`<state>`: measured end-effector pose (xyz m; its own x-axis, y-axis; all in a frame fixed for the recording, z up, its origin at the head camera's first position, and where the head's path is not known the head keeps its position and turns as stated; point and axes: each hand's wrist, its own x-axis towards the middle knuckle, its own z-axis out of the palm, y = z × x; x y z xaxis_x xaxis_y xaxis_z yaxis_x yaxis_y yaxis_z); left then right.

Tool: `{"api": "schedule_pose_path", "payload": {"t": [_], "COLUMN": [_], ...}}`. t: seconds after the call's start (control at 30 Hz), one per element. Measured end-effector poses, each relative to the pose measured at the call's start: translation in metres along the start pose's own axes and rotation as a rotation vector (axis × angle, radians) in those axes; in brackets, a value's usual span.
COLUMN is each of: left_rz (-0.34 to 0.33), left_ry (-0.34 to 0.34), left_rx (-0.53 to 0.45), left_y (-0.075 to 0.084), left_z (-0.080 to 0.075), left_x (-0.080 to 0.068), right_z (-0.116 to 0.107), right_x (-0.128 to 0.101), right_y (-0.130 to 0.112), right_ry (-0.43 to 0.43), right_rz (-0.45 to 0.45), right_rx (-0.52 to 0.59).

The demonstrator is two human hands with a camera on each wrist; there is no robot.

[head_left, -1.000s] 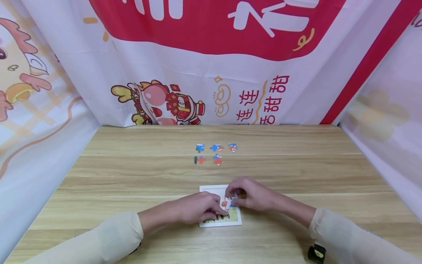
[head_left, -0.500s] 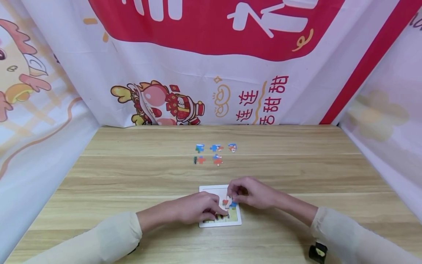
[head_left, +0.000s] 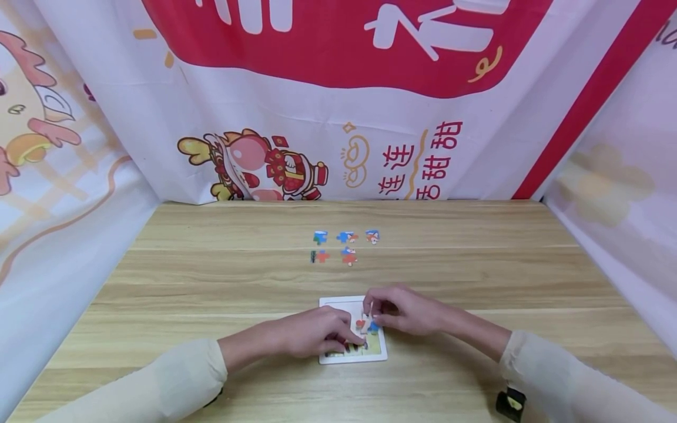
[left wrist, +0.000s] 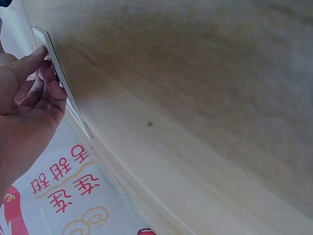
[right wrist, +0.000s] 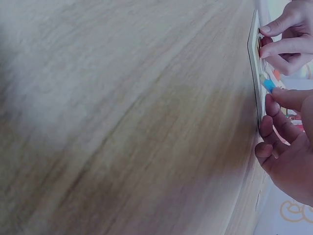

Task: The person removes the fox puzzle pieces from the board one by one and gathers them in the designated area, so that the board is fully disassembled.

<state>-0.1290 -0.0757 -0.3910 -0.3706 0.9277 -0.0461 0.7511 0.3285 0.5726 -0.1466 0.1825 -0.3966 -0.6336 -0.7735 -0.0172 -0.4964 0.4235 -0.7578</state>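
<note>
A puzzle tray point(head_left: 353, 361) with a white rim lies flat on the table in the head view, its lower part showing yellowish pieces with dark figures. My right hand point(head_left: 399, 308) pinches a puzzle piece point(head_left: 374, 326) with blue, white and red on it between thumb and fingers, over the tray's right side. The piece's blue edge is tilted up in the right wrist view. My left hand point(head_left: 319, 332) reaches over the tray from the left. Its index fingertip presses on the lower pieces, close below the pinched piece, and hides part of the tray.
Several loose puzzle pieces lie in two rows farther back: a blue and green one point(head_left: 321, 237), a fox-faced one point(head_left: 372, 236) and a red one point(head_left: 349, 256) among them. Printed cloth point(head_left: 338, 106) hangs behind the wooden table point(head_left: 211, 258) and along both sides.
The right hand and its puzzle piece have shifted slightly over the tray, the piece changing its tilt. The left hand stays almost still, and the loose pieces have not moved.
</note>
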Motion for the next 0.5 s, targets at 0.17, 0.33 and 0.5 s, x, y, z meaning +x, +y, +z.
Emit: {"api": "schedule_pose_path", "payload": {"t": [0.17,0.33,0.5], "left_rz": [-0.021,-0.028,-0.043], "left_ry": [-0.009,-0.01,-0.014], "left_rx": [-0.021,-0.035,-0.05], "left_y": [0.0,-0.002,-0.004], "left_z": [-0.001,0.0,0.001], "left_x": [0.0,0.0,0.001], "right_z": [-0.003,-0.008,-0.013], "right_x": [-0.001,-0.002,0.0], "right_y": [0.001,0.004,0.008], "right_ry": [0.035,0.066,0.109], "right_rz": [0.028,0.057,0.092], "right_rx": [0.063,0.077,0.071]}}
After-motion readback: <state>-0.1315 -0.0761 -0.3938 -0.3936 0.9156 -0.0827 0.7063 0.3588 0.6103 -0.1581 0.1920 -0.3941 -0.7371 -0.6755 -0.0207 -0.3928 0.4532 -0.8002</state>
